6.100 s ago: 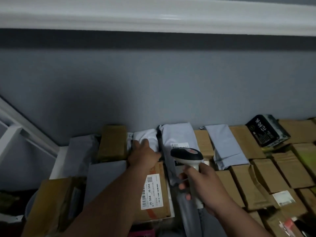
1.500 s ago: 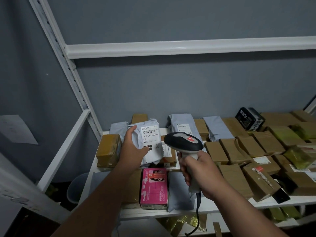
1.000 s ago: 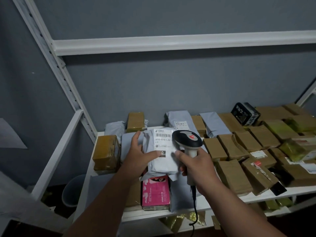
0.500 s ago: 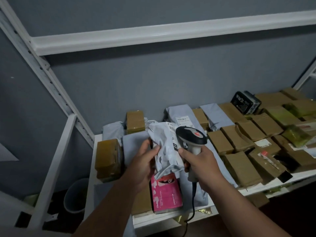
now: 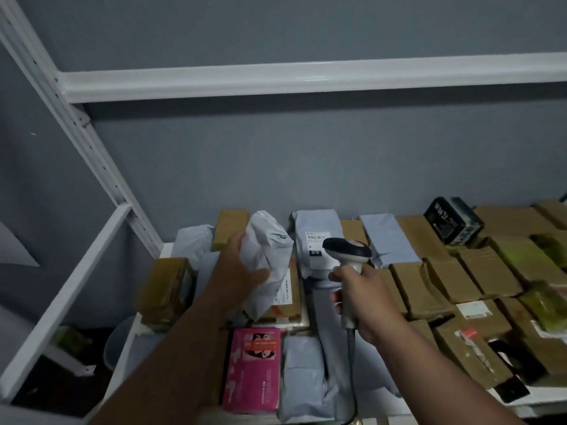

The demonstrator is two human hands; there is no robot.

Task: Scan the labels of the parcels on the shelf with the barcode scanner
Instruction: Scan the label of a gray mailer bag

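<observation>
While my right hand [image 5: 363, 305] is wrapped tight around the grip of the barcode scanner [image 5: 348, 259], its cable [image 5: 352, 372] hangs down past the shelf's front edge [image 5: 540, 404]. Nearest me on the white shelf lie a pink box [image 5: 253, 368] and a grey mailer bag [image 5: 303, 378], side by side. A little further in, my left hand [image 5: 237, 271] clutches a crumpled white poly parcel [image 5: 267, 259], lifted off the pile and tilted, its label turned away so I cannot read it. The scanner's dark head sits just right of that parcel, over a grey bag with a printed label [image 5: 317, 243] facing up. Brown cardboard parcels [image 5: 438, 283] crowd the shelf to the right, and a black box [image 5: 451, 223] rests near the back. Behind everything stands the grey wall [image 5: 306, 161], with a white upper shelf rail [image 5: 306, 79] crossing it.
</observation>
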